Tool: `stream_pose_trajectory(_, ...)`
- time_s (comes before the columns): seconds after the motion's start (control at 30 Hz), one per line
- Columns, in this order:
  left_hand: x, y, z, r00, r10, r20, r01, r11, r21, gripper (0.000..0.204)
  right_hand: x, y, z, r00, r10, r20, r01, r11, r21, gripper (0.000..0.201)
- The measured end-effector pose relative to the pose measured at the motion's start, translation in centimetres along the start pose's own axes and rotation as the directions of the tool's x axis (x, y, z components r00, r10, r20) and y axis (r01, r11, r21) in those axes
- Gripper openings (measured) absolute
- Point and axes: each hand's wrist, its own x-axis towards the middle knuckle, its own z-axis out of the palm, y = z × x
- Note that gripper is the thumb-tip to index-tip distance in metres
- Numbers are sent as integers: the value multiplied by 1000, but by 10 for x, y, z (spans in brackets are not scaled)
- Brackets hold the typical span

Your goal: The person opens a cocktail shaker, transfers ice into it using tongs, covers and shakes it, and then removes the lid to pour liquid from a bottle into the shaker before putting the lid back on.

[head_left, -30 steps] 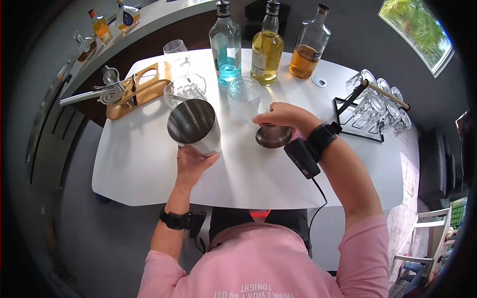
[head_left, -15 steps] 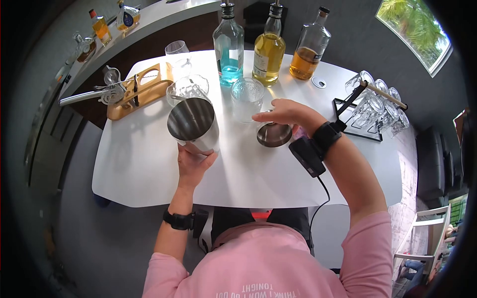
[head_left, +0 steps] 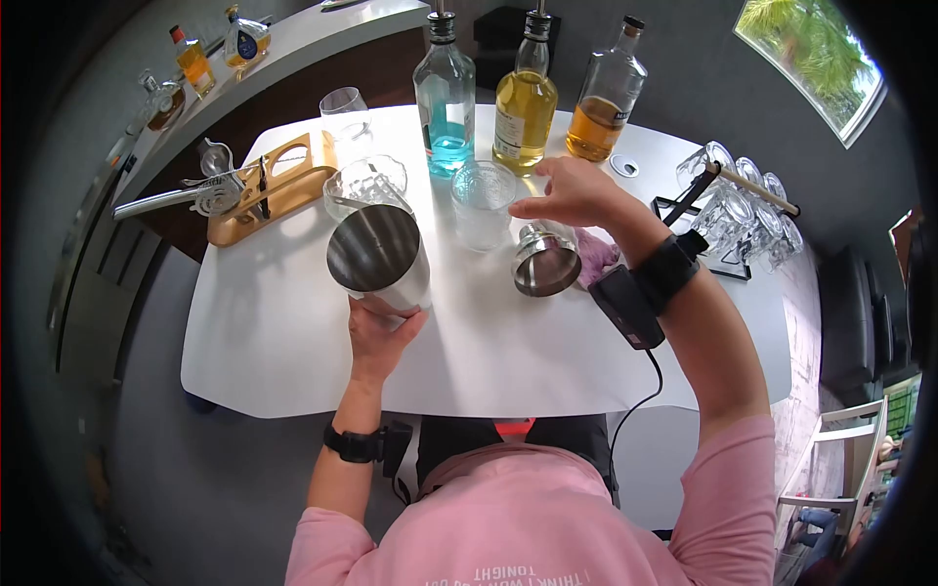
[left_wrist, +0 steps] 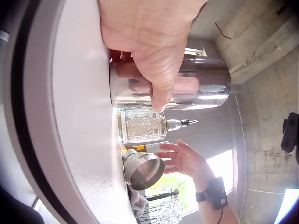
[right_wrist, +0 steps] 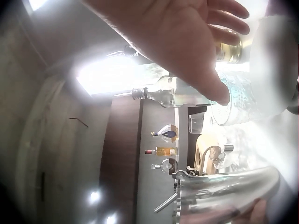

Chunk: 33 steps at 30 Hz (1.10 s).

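1. Tin [head_left: 379,256], steel and wide-mouthed, stands left of centre at the bench [head_left: 283,342] in our head view; the left grip [head_left: 379,337] curls round its lower part, presumably to leave the mouth clear.
2. From the left wrist, we see that low hold close to the bench surface, likely for steadiness. Beyond, the right grip [left_wrist: 184,162] is empty, fingers spread, apart from a tilted steel cup [left_wrist: 145,172].
3. From the right wrist, we find the right grip before the patterned glass [right_wrist: 240,106]; contact we cannot tell. A pourer-topped bottle [right_wrist: 166,91] stands behind, probably kept within reach.
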Motion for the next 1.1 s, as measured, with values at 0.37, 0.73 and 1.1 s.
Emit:
stream_pose_trajectory(0.37,1,3,-1,1000,-20,-18,19,999,-25,41,21,-30,41,960,-200,-197,198,980,-32,88)
stream_pose_trajectory(0.73,0,-16,0,999,-29,37,35,982,-185,58,11,-9,30,951,-286,-116,286,958,-12,91)
stream_pose_trajectory(1.1,0,8,0,997,-81,14,82,966,-243,60,39,-23,12,832,-320,-453,412,904,118,71)
